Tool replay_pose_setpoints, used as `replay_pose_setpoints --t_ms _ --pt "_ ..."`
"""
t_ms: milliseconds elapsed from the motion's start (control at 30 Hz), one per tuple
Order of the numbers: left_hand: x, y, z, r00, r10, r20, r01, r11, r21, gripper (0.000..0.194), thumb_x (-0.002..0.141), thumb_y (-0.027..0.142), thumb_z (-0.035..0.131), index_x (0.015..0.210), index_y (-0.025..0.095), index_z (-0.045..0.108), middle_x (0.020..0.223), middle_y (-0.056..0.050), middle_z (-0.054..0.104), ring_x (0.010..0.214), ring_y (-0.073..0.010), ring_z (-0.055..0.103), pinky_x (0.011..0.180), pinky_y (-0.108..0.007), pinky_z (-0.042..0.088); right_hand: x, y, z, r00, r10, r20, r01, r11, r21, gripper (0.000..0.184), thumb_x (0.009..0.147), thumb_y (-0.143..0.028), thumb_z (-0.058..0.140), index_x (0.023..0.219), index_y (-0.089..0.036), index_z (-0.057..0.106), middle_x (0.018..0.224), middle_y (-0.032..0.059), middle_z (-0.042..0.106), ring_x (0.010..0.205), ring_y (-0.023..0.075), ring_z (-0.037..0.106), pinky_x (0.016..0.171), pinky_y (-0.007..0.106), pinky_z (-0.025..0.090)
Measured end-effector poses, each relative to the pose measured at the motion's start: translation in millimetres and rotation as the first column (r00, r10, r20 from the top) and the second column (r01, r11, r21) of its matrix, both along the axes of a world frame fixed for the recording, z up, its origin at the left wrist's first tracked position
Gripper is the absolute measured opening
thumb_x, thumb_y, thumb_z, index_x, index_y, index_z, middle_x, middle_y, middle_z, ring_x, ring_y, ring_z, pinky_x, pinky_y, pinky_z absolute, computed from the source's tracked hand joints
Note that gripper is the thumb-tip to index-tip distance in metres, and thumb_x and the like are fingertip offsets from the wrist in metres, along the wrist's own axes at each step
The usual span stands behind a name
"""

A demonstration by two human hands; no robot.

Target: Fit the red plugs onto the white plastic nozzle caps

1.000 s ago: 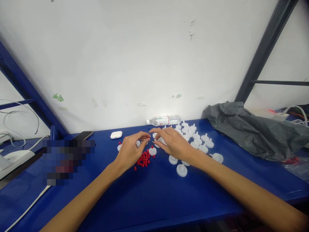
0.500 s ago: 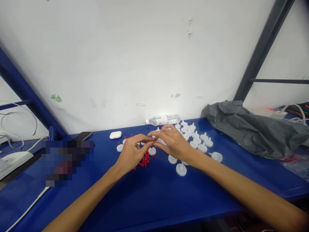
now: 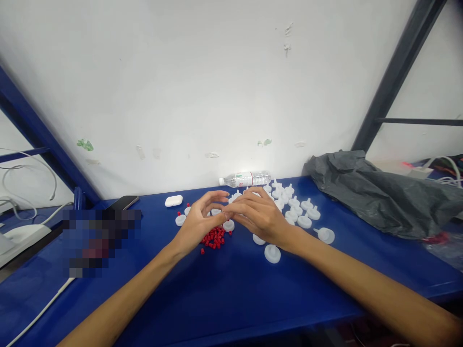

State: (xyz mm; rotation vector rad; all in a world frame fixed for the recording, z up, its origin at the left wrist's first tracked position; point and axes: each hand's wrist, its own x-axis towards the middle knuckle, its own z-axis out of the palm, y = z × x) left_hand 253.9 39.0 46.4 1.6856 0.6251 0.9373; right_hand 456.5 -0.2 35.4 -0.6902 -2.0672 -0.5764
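Observation:
My left hand (image 3: 200, 217) is above the heap of small red caps (image 3: 214, 238), its fingers curved and spread from the thumb. Its thumb tip meets the fingertips of my right hand (image 3: 260, 212), which are drawn together. Whatever those right fingers pinch is hidden. Just below the fingertips is a round white plastic piece with a spout (image 3: 228, 225), a bit of red at its top. More white pieces with red-tipped spouts, such as one white piece (image 3: 180, 220), stand left of and behind my left hand. Several bare-spouted white pieces (image 3: 304, 221) lie around my right hand.
A clear plastic bottle (image 3: 246, 179) lies along the wall. A white earbud case (image 3: 173, 201) and a dark phone (image 3: 123, 203) rest at the left of the blue table (image 3: 224, 299). A grey plastic bag (image 3: 376, 193) covers the right back; a white cable (image 3: 43, 311) runs at left.
The left fingers have opened away from the thumb and the right fingertips. More of the red heap now shows. My right hand has stayed nearly in place.

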Motion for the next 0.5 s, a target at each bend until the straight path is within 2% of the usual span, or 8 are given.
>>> replay_pose_setpoints --t_ms 67,167,367,500 --pt "-1.3 -1.2 -0.7 0.993 -0.119 0.015 0.119 0.99 -0.074 0.051 0.085 0.034 0.075 0.132 0.022 0.058 0.129 -0.011 0.065 0.112 -0.0233 0.063 0.082 -0.03 0.056 -1.8 -2.6 1.6 0.999 0.041 -0.011 -0.04 0.998 0.058 0.024 0.098 -0.013 0.058 0.119 -0.025 0.06 0.098 0.0009 0.077 0.097 0.0164 0.07 0.091 0.036 0.046" --pt "-1.4 -4.9 -1.3 0.977 -0.206 0.055 0.21 0.973 -0.095 0.045 0.088 0.036 0.072 0.129 0.018 0.063 0.122 -0.012 0.07 0.109 -0.0247 0.067 0.092 -0.036 0.054 -3.1 -4.9 2.2 0.997 0.072 -0.022 -0.069 0.99 0.125 0.027 0.097 -0.012 0.06 0.121 -0.025 0.059 0.101 0.001 0.078 0.098 0.0158 0.07 0.088 0.035 0.048" --pt "-0.1 -8.5 3.1 0.99 -0.124 0.068 0.132 0.982 -0.134 0.048 0.077 0.033 0.082 0.119 0.016 0.069 0.105 -0.01 0.076 0.1 -0.0256 0.071 0.088 -0.036 0.055 -1.8 -3.7 -2.1 0.999 0.033 0.012 -0.033 0.999 0.008 0.028 0.099 -0.016 0.056 0.123 -0.03 0.06 0.113 -0.0006 0.076 0.105 0.0165 0.069 0.091 0.037 0.048" --pt "-0.4 -5.1 1.4 0.995 -0.099 0.032 0.103 0.988 -0.117 0.048 0.075 0.036 0.083 0.116 0.015 0.071 0.096 -0.009 0.078 0.091 -0.024 0.072 0.08 -0.033 0.057 -2.7 -4.4 -1.5 0.998 0.06 -0.01 -0.059 0.998 0.024 0.034 0.098 -0.013 0.057 0.128 -0.031 0.058 0.106 -0.0009 0.077 0.102 0.0164 0.07 0.09 0.037 0.048"
